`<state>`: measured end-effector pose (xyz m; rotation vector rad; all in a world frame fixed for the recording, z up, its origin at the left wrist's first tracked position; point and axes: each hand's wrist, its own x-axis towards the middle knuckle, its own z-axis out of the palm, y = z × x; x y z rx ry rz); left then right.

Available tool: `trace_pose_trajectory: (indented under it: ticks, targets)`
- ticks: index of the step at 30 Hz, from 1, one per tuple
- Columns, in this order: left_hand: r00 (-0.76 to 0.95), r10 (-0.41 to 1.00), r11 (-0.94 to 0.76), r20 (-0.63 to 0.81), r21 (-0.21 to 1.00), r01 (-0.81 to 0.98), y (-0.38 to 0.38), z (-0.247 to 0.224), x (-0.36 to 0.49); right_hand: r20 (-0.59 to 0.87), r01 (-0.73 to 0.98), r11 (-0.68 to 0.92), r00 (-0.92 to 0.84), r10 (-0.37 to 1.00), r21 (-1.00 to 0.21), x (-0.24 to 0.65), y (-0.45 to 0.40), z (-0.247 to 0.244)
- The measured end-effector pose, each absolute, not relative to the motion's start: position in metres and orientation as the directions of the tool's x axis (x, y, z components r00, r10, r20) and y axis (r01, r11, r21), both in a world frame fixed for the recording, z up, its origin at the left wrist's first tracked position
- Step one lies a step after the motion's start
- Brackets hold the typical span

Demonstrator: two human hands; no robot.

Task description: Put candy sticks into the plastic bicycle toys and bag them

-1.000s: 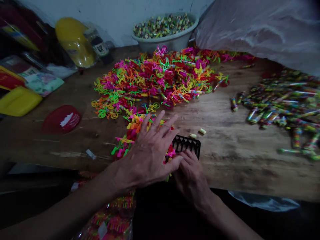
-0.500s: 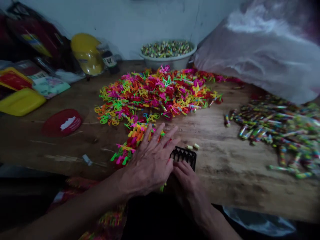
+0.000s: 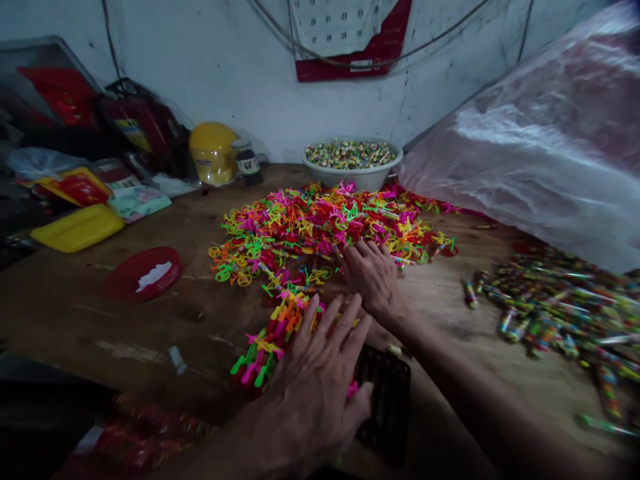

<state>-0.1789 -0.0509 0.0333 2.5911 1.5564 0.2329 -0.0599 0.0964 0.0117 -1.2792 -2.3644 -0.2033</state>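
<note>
Black tray (image 3: 387, 403) running lengthwise away, left hand (image 3: 320, 373) spread, right hand (image 3: 373, 277) at bright pile (image 3: 300, 220), grip unclear

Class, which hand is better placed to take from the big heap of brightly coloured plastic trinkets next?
Probably the right hand: its fingers are at the heap, while the left hand is farther away, by the black rectangular tray.

A red-and-white calendar (image 3: 385, 43) hung on the wall (image 3: 225, 80) — a cable (image 3: 443, 33) drooped across it. On the counter (image 3: 150, 327), a yellow domed object (image 3: 213, 155) stood beside a dark jar (image 3: 248, 165); a red dish (image 3: 173, 276) held white paper (image 3: 153, 276) — a yellow case (image 3: 77, 229) lay farther left.
</note>
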Motion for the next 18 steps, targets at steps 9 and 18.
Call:
trace_pose_trajectory:
  ticks: [9,18]
  targets:
    - [0.471,0.876,-0.48,0.105,0.1,0.871,-0.05,0.033,-0.177,0.393,0.851,0.524,-0.47,0.79,-0.036,-0.094,0.122,-0.01]
    - [0.461,0.88,-0.469,0.117,0.054,0.882,-0.049,0.035,-0.175,0.428,0.88,0.473,-0.412,0.805,-0.044,0.016,0.058,0.028]
